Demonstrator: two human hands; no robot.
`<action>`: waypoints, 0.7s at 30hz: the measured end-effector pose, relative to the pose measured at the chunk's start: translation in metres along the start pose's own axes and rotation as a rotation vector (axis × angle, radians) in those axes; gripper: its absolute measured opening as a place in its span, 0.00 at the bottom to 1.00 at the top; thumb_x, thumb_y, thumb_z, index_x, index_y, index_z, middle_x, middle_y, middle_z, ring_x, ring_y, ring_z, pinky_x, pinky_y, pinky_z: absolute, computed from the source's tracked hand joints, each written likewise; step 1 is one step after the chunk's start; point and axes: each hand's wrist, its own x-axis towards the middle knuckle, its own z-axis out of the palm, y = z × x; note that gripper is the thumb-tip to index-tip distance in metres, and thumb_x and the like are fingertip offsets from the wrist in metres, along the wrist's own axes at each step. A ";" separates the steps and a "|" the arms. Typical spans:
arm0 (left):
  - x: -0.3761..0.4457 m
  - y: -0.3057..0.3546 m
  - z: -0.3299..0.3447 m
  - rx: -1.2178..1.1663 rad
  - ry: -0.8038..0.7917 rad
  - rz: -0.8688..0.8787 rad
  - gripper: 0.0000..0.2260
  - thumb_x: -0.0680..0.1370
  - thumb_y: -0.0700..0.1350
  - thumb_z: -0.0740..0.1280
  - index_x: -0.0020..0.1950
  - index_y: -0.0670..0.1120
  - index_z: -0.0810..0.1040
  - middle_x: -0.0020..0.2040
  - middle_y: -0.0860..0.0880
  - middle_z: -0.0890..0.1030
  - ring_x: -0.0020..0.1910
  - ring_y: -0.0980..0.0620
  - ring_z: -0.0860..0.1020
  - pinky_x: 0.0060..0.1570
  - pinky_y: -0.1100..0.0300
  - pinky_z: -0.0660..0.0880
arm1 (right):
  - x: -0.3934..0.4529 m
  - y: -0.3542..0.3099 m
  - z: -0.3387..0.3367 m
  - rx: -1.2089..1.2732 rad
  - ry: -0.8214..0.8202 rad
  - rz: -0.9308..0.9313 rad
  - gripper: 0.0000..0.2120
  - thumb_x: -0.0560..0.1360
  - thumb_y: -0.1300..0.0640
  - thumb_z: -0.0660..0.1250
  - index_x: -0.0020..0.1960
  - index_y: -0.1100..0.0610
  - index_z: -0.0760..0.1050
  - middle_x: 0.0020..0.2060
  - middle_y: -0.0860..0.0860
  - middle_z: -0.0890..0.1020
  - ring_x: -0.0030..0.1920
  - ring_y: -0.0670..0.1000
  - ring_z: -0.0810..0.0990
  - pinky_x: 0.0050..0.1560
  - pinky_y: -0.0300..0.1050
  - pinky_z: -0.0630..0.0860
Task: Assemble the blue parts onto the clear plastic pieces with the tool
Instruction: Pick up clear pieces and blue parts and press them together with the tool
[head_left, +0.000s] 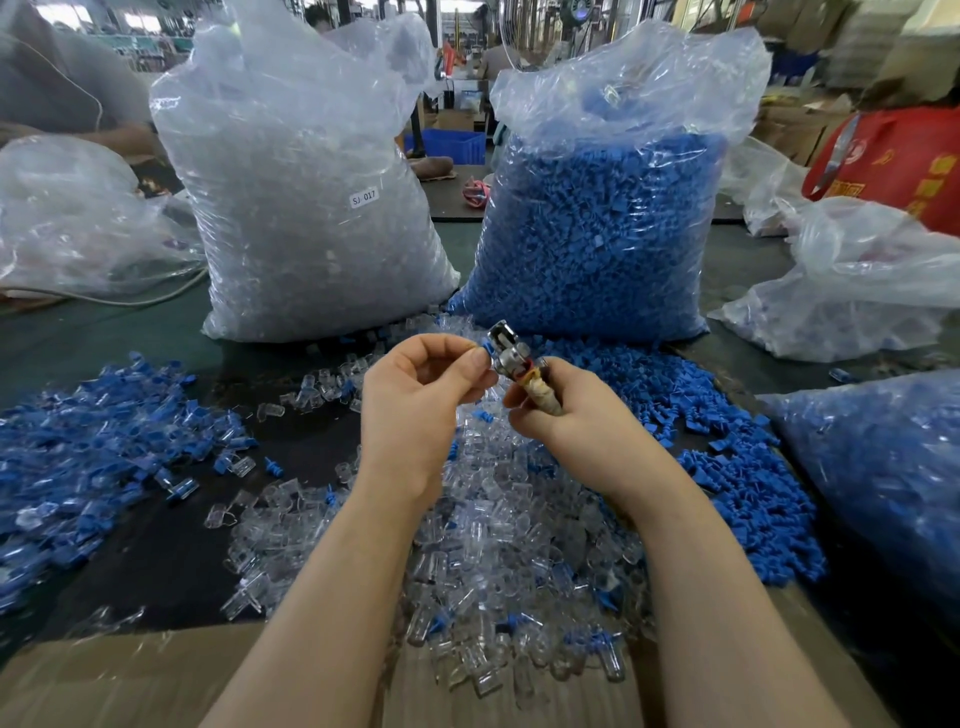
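Note:
My right hand (566, 410) grips a small metal tool (506, 351) by its tape-wrapped handle, the shiny head pointing up and left. My left hand (421, 384) pinches a small blue part (487, 345) between thumb and forefinger, right against the tool's head. Both hands are raised above a heap of loose clear plastic pieces (498, 551). Loose blue parts (727, 457) lie in a pile to the right. A spread of assembled blue-and-clear pieces (98, 431) covers the table on the left.
A big bag of clear pieces (311, 208) and a big bag of blue parts (602, 218) stand behind the hands. More plastic bags lie at the left (67, 218) and right (872, 291). A bag of blue-and-clear pieces (893, 478) sits at the right edge. Cardboard (130, 680) lies in front.

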 end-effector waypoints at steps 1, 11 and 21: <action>0.000 0.000 0.000 0.001 -0.001 -0.001 0.03 0.76 0.34 0.70 0.44 0.41 0.81 0.38 0.46 0.84 0.37 0.54 0.82 0.41 0.64 0.79 | 0.000 -0.001 0.000 -0.005 -0.008 -0.003 0.03 0.75 0.59 0.67 0.47 0.52 0.75 0.38 0.51 0.79 0.37 0.50 0.74 0.40 0.48 0.72; 0.000 0.002 -0.001 -0.010 -0.003 -0.028 0.02 0.76 0.34 0.69 0.46 0.39 0.80 0.41 0.43 0.83 0.38 0.53 0.82 0.39 0.64 0.78 | -0.002 -0.004 0.003 -0.152 0.039 -0.022 0.05 0.75 0.61 0.62 0.45 0.53 0.75 0.31 0.47 0.76 0.30 0.47 0.70 0.30 0.43 0.65; 0.003 0.002 -0.006 -0.046 0.003 -0.158 0.01 0.77 0.36 0.69 0.47 0.40 0.81 0.40 0.45 0.85 0.39 0.52 0.84 0.37 0.65 0.79 | -0.001 -0.008 0.007 -0.262 0.072 -0.020 0.05 0.75 0.59 0.61 0.46 0.55 0.76 0.35 0.50 0.78 0.35 0.52 0.75 0.35 0.48 0.71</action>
